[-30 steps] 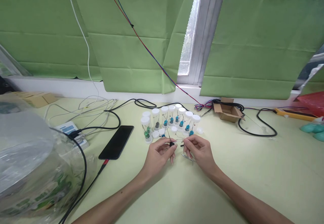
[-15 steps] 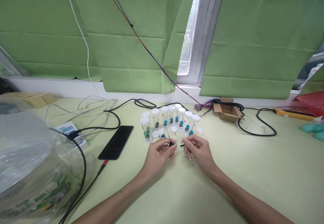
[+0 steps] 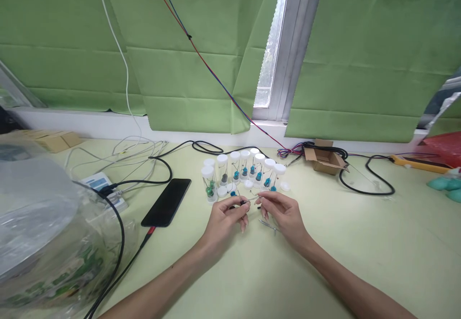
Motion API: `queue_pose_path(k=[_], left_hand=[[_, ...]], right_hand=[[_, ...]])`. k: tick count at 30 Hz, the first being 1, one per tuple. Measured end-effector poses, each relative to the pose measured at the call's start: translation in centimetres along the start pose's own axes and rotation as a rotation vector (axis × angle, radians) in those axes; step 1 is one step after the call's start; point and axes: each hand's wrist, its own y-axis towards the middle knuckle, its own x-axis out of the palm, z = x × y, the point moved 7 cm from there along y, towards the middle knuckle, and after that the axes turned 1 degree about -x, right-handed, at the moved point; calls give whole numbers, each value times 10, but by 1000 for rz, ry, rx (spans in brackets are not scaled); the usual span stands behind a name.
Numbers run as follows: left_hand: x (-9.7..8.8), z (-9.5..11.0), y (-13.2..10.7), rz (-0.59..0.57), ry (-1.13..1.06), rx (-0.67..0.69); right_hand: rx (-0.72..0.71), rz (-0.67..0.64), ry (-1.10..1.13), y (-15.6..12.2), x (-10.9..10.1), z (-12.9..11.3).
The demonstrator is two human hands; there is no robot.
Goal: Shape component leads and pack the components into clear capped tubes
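My left hand (image 3: pixel 225 222) and my right hand (image 3: pixel 283 215) meet at the middle of the pale green table (image 3: pixel 360 242). Both pinch a small dark component with thin wire leads (image 3: pixel 247 202) between thumb and fingers. Just behind them stands a cluster of several clear vials with white caps (image 3: pixel 242 172), each holding a blue or green part on wires. A few loose white caps (image 3: pixel 248 183) lie among the vials. A thin metal piece (image 3: pixel 268 225) lies on the table under my right hand.
A black phone (image 3: pixel 166 208) with a red-tipped cable lies to the left. Black and white cables (image 3: pixel 144 160) trail behind it. A large clear plastic bag (image 3: pixel 43 242) fills the left edge. A small open cardboard box (image 3: pixel 322 158) and a black cable loop sit at the back right.
My two hands have drawn slightly closer together around the small component. The view has shifted a little.
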Motion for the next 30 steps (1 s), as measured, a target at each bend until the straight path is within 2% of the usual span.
queue_pose_path(k=[12,21,30], left_hand=[[0,-1,0,14,66,52],[5,9,-3,19,192,194],[4,10,-5,39,221,234]], right_hand=[[-7,24,-38,0,0,-1],[31,33,-2,1,-3,2],[162,63,112,0,-3,11]])
